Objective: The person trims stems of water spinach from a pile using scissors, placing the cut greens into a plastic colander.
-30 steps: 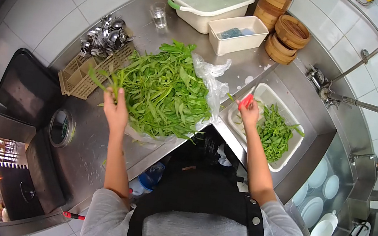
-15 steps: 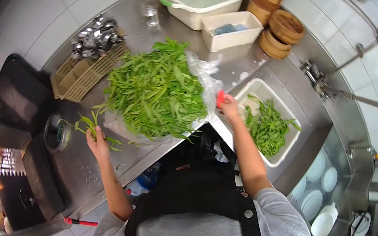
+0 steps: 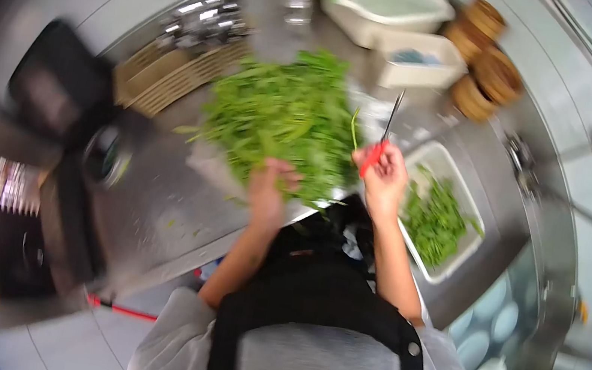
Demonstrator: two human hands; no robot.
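A large heap of leafy greens [image 3: 283, 115] with long narrow leaves lies on a clear plastic bag [image 3: 212, 165] on the steel counter. My left hand [image 3: 271, 185] is at the near edge of the heap, smeared by motion; whether its fingers hold any greens cannot be made out. My right hand [image 3: 387, 179] is closed around red-handled scissors [image 3: 375, 157], their blades pointing up and away. A thin green stem [image 3: 355, 127] stands up by the fingertips of that hand. Just right of it, a white tub [image 3: 463, 258] holds a smaller lot of greens [image 3: 436, 224].
A tan cutlery rack [image 3: 175, 77] with metal cutlery stands back left, near a black tray [image 3: 61, 76] and a glass bowl [image 3: 107, 156]. Behind the heap are a drinking glass [image 3: 298, 10], white basins [image 3: 363, 28] and bamboo steamers [image 3: 497, 73]. A sink with plates [image 3: 504, 320] lies right.
My left hand has moved right from the counter's left side to the heap; the stems it held no longer show there. My right hand has raised the scissors, blades now visible. The view has shifted.
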